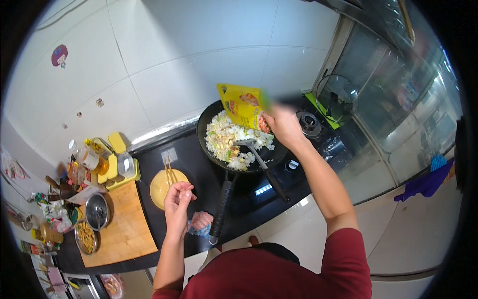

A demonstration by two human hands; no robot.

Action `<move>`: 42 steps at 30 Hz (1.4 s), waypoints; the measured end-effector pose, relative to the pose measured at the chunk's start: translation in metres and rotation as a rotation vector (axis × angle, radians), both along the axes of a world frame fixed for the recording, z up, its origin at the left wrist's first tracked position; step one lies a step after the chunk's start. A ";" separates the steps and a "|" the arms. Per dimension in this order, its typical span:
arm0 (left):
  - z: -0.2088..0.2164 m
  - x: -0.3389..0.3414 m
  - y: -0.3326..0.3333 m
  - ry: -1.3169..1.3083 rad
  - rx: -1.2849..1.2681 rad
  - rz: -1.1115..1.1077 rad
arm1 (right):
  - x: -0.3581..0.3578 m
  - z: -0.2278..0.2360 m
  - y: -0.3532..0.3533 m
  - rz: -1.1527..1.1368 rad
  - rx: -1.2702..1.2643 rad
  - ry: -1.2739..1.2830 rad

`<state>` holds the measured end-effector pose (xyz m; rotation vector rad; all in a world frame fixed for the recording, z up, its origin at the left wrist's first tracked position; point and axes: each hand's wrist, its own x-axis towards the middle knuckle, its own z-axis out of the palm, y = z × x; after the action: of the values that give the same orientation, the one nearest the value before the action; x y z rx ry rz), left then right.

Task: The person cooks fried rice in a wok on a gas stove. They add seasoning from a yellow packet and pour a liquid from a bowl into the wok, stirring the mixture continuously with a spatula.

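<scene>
My right hand [285, 127] grips a yellow printed pouch [242, 105] by its right end, tilted over the far side of a black wok [202, 133]. Cooked rice with yellow and green bits [223, 142] fills much of the wok. A spatula [265, 167] lies in the rice, its dark handle resting across the near right rim. My left hand [177, 203] hovers by the near edge of a pale yellow bowl [158, 188], thumb and fingertips pinched together; whatever is between them is too small to see. Chopsticks [169, 169] lie across the bowl.
The wok handle [224, 207] points toward me, beside a pinkish crumpled packet [201, 222]. At left are a wooden cutting board [127, 224], metal bowls [97, 211], an oil bottle [89, 158] and a yellow seasoning rack [122, 184]. A glass lid [337, 98] leans right of the burner [309, 124].
</scene>
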<state>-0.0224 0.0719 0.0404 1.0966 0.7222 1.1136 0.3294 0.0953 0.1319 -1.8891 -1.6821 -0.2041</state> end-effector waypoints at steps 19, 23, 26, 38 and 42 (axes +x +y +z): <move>0.029 0.067 0.024 0.023 -0.110 -0.132 | 0.013 0.004 0.006 -0.112 0.085 0.185; 0.047 0.140 0.073 0.072 -0.339 -0.319 | 0.007 0.007 0.010 -0.150 0.099 0.278; 0.043 0.202 0.079 0.168 -0.385 -0.314 | -0.006 0.000 0.016 -0.154 -0.043 0.239; 0.036 0.248 0.046 0.012 -0.428 -0.409 | 0.014 -0.009 -0.005 -0.129 -0.056 0.374; 0.042 0.244 0.040 -0.017 -0.414 -0.284 | -0.002 0.004 -0.013 -0.122 0.054 0.492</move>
<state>0.2218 0.1118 0.0828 0.8032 0.7185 0.6911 0.3273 0.0824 0.1361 -1.8165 -1.2206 0.1575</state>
